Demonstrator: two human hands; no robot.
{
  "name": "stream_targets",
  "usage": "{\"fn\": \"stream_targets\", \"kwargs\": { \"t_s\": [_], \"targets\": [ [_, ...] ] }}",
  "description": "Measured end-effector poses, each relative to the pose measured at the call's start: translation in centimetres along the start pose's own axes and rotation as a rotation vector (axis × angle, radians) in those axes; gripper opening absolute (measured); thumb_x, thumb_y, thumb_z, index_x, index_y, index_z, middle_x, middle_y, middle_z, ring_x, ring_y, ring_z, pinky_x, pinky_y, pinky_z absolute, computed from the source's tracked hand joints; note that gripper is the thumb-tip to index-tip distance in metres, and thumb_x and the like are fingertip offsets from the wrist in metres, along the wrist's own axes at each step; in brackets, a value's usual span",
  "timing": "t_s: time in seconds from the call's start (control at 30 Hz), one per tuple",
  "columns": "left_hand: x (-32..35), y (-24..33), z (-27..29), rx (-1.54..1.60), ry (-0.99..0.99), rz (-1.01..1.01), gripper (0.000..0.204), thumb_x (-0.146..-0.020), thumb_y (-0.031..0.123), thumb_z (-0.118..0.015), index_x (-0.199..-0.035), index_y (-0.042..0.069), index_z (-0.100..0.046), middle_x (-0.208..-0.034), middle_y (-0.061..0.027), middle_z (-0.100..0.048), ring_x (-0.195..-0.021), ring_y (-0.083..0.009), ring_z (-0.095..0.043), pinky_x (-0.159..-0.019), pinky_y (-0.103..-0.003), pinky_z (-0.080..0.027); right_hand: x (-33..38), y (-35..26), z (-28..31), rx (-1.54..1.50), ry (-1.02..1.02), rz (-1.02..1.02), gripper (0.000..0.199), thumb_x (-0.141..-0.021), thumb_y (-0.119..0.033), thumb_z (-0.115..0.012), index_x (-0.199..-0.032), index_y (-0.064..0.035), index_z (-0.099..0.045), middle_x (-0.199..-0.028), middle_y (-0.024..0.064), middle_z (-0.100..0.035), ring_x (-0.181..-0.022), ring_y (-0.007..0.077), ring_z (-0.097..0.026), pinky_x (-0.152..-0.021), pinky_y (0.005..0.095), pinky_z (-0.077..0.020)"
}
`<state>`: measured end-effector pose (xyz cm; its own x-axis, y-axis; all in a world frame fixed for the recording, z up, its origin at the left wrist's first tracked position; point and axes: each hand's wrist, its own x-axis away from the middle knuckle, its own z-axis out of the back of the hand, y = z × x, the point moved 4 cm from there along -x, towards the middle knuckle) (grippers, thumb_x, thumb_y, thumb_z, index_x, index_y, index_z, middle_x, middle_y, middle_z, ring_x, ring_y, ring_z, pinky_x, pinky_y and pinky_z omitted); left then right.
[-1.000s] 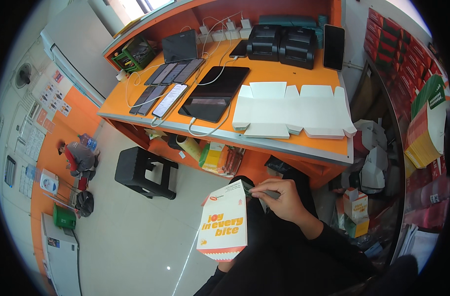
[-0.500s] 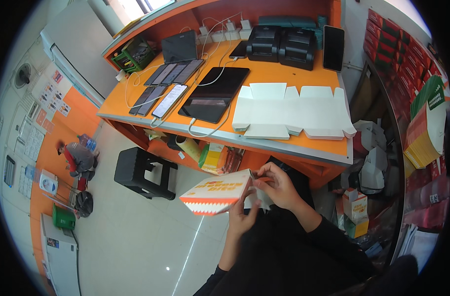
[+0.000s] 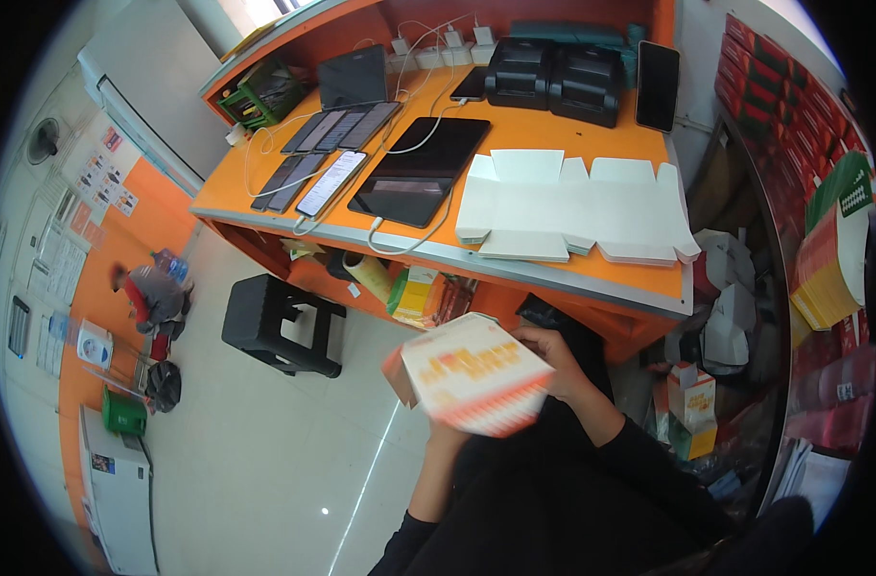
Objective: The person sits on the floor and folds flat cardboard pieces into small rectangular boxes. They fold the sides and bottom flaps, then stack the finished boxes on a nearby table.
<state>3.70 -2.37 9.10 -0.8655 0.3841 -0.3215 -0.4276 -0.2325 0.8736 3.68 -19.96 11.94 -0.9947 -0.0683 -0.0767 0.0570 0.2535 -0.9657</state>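
Note:
A white cardboard box [image 3: 476, 370] with yellow print and an orange-red zigzag band is held tilted above my lap, slightly smeared by motion. An orange side flap [image 3: 398, 374] stands out at its left. My right hand [image 3: 556, 363] is closed on the box's right edge, its fingertips partly behind the card. My left hand [image 3: 446, 440] holds the box from below; the box hides its fingers. Beyond my hands, a stack of flat white box blanks [image 3: 572, 211] lies on the orange desk [image 3: 544, 137], its near edge close to the desk's front.
Several phones [image 3: 331, 182], a tablet [image 3: 421, 178] with cables and two black printers [image 3: 584, 86] occupy the desk. A black stool [image 3: 265, 322] stands left. Folded boxes [image 3: 692, 403] and stacked red cartons [image 3: 759, 106] are at right. A person [image 3: 155, 298] crouches far left.
The box has turned, so its printed face is more toward me, and has shifted right. My left hand has slid beneath it; my right hand has moved to its right edge.

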Motion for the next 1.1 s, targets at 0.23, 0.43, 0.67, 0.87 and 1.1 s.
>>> {"fn": "stream_targets", "kwargs": {
  "t_s": [0.23,0.43,0.67,0.87,1.1],
  "targets": [
    [0.8,1.9,1.1,-0.641,0.08,-0.253,0.04,-0.073,0.02,-0.078,-0.109,0.006,-0.065,-0.111,-0.0126,-0.065,-0.1,-0.0295,-0.063,-0.085,-0.038,-0.05,0.0,1.2,-0.4,-0.005,0.088,-0.082,0.026,-0.084,-0.004,-0.07,-0.108,0.0054,-0.063,-0.098,0.0097,-0.068,-0.089,0.0149,-0.066,-0.081,0.0283,-0.053],
    [-1.3,4.5,1.3,-0.728,0.096,-0.273,0.025,-0.067,0.02,-0.082,-0.084,0.01,-0.067,-0.079,-0.0014,-0.065,-0.07,-0.02,-0.062,-0.063,-0.033,-0.044,-0.1,3.5,-0.8,-0.094,0.082,-0.295,0.029,-0.084,-0.005,-0.071,-0.11,0.006,-0.061,-0.094,0.009,-0.067,-0.084,0.0143,-0.065,-0.079,0.0277,-0.0529],
    [-0.9,2.4,0.9,-0.443,0.167,-0.219,0.014,-0.073,0.013,-0.078,-0.083,0.007,-0.069,-0.074,-0.0044,-0.068,-0.066,-0.0203,-0.065,-0.063,-0.029,-0.049,-0.5,0.8,-0.3,0.171,0.132,-0.12,0.034,-0.083,-0.001,-0.07,-0.113,-0.0017,-0.053,-0.096,0.0054,-0.065,-0.089,0.009,-0.061,-0.079,0.0238,-0.0497],
    [-0.2,1.4,1.3,-0.07,0.184,0.238,0.009,-0.081,0.008,-0.074,-0.084,0.001,-0.07,-0.077,-0.006,-0.07,-0.07,-0.0128,-0.067,-0.066,-0.025,-0.051,-0.4,-0.6,0.1,0.225,0.191,-0.028,0.037,-0.082,0.0,-0.07,-0.113,-0.0035,-0.05,-0.086,0.0061,-0.068,-0.078,0.0087,-0.064,-0.07,0.0223,-0.0504],
    [0.3,0.8,-0.2,0.459,0.153,0.392,0.013,-0.089,0.005,-0.066,-0.098,-0.004,-0.065,-0.085,-0.0096,-0.07,-0.076,-0.0122,-0.067,-0.068,-0.022,-0.051,0.7,-3.2,-1.8,0.449,0.119,0.091,0.036,-0.079,0.0,-0.071,-0.108,-0.002,-0.049,-0.08,0.0093,-0.07,-0.072,0.0157,-0.07,-0.065,0.0255,-0.0535]
  ]
}}
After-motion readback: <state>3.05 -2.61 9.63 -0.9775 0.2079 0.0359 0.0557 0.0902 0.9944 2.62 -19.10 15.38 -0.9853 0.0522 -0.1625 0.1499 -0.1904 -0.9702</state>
